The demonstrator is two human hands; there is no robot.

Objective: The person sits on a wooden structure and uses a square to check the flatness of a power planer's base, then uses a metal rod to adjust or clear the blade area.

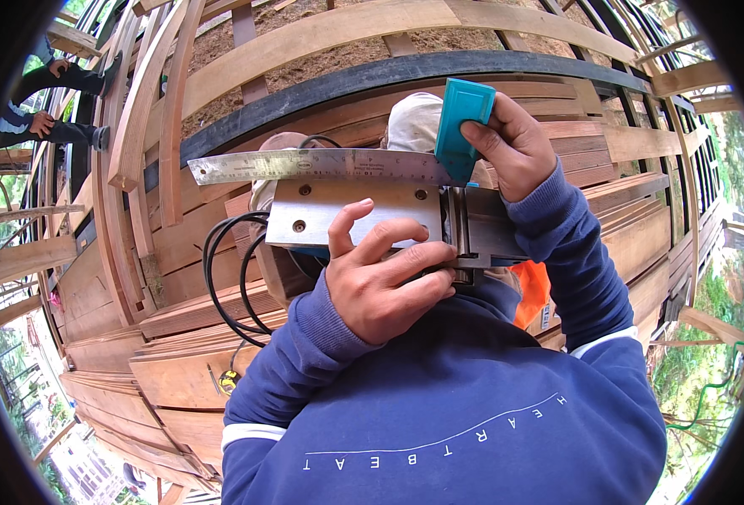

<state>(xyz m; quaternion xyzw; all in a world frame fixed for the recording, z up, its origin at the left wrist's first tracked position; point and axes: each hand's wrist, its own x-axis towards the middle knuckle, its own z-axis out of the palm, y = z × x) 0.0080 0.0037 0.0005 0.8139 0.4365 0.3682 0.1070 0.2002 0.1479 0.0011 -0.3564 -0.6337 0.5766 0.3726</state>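
A power planer [351,217] lies upside down across my lap, its shiny metal sole facing up and its cutter slot toward the right. My left hand [393,273] lies over the near edge of the sole, fingers apart and stretched toward the slot; its thumb is hidden. In my right hand [519,151] is a try square [463,126], gripped by its teal handle between thumb and fingers. The square's steel ruler blade [321,167] points left along the far edge of the sole. Whether the blade touches the sole, I cannot tell.
A black cable [212,269] loops left of the planer. Stacked boards [195,370] and a yellow-black tape measure [228,382] lie at the left. Long timbers [149,101] and a dark beam [338,84] stretch beyond. Another person's hand [42,124] and legs show at upper left.
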